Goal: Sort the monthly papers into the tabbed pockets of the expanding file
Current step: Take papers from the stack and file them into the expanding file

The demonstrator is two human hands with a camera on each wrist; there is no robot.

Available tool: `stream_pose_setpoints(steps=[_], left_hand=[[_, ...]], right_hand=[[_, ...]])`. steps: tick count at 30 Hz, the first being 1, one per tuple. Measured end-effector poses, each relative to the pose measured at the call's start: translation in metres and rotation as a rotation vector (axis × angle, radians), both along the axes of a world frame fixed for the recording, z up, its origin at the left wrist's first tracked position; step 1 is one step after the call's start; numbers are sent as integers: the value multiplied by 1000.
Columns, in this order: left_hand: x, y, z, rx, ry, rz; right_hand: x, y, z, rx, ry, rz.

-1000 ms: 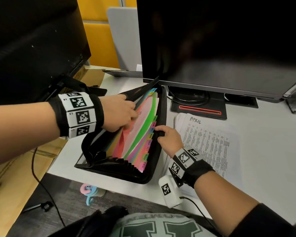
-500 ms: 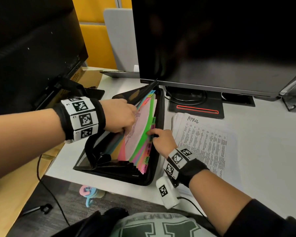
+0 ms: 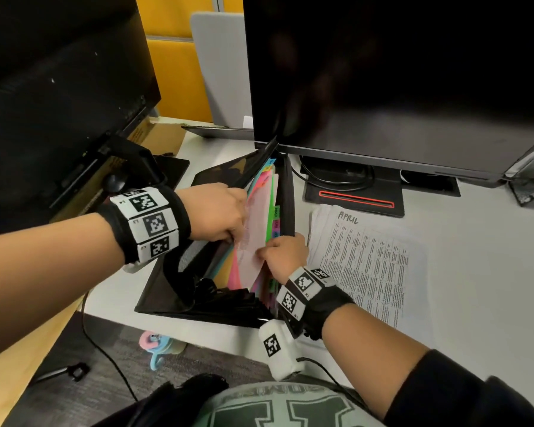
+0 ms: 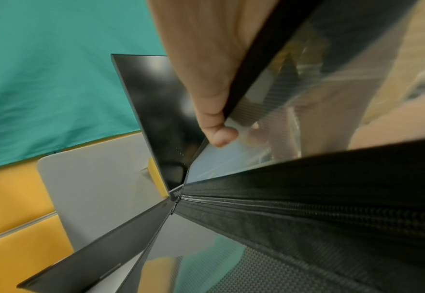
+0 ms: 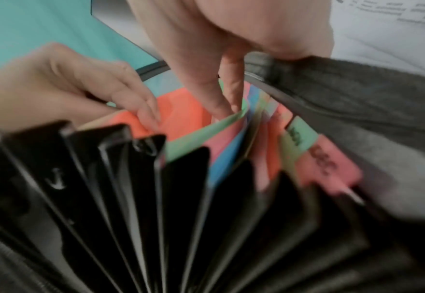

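From my head the light is even and soft. The monitor [image 3: 398, 72] is dark, with dull sheen. Edges bow outward. Below my right wrist the file [image 5: 206, 218] pleats blur; my left-wrist view smears at right.

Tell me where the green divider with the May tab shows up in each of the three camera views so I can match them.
Head: the green divider runs up the middle of the expanding file, its MAY tab just above the right hand.
Left wrist: not in view; only the file's black cover, the zip and the left hand show.
Right wrist: centre, a green edge under the right hand's fingertips.
Shared landmark: the file's black zipped edge.
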State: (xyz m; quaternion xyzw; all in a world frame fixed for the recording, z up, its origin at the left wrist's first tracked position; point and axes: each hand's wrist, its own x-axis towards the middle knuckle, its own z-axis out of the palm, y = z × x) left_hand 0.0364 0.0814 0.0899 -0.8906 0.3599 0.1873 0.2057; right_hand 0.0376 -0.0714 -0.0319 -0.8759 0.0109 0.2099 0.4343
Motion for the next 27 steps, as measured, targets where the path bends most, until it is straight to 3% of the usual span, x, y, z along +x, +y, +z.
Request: stream_pose_setpoints(steps=[4,20,27], left_hand=[[5,8,4,59,7,17],[9,2,-5,42,34,-33],[8,1,-8,39,17,-52]], right_hand=[[9,-38,0,67,-64,-77],[16,-197,-4,47,21,-305],[-6,-259,-7,-263,67,-299]])
